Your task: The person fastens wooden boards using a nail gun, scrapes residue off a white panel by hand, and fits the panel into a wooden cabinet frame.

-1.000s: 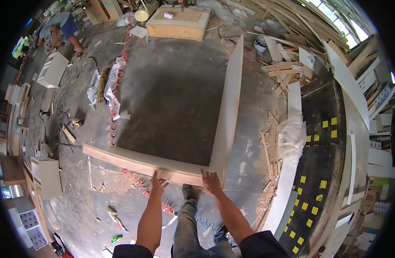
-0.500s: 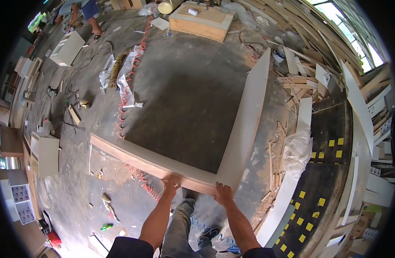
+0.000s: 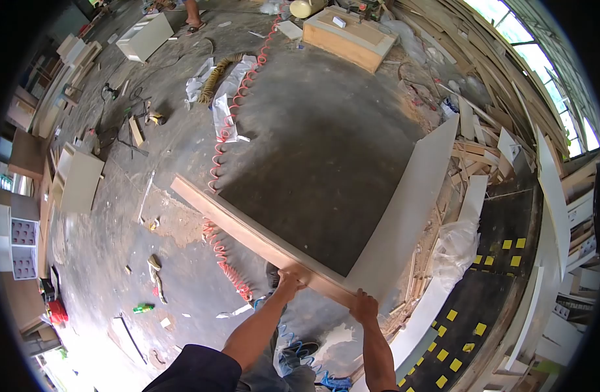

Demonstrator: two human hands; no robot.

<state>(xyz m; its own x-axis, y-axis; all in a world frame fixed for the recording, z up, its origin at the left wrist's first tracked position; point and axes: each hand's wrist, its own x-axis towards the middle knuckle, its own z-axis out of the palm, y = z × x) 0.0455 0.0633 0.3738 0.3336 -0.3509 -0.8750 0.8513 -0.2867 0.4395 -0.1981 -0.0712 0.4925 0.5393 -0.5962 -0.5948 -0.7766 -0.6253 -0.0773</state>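
Two long white boards meet at a corner in an L shape. The near board (image 3: 241,222) turns its bare wood-coloured edge toward me. From the corner, the white side board (image 3: 404,196) runs away to the upper right. My left hand (image 3: 291,282) grips the near board along its edge, fingers wrapped over it. Close to the corner, my right hand (image 3: 364,306) is closed around the end of the same board. Both thumbs and some fingertips are partly hidden.
A coiled red air hose (image 3: 219,157) crosses the floor left of the boards and passes under the near one. A wooden box (image 3: 345,39) stands behind. Wood scraps (image 3: 476,153) and plastic wrap (image 3: 455,245) lie to the right. Another person's leg (image 3: 193,13) shows at the top left.
My view has swung, so the surroundings sit differently. The near board is tilted more, showing less of its white face, and both hands keep hold of it.
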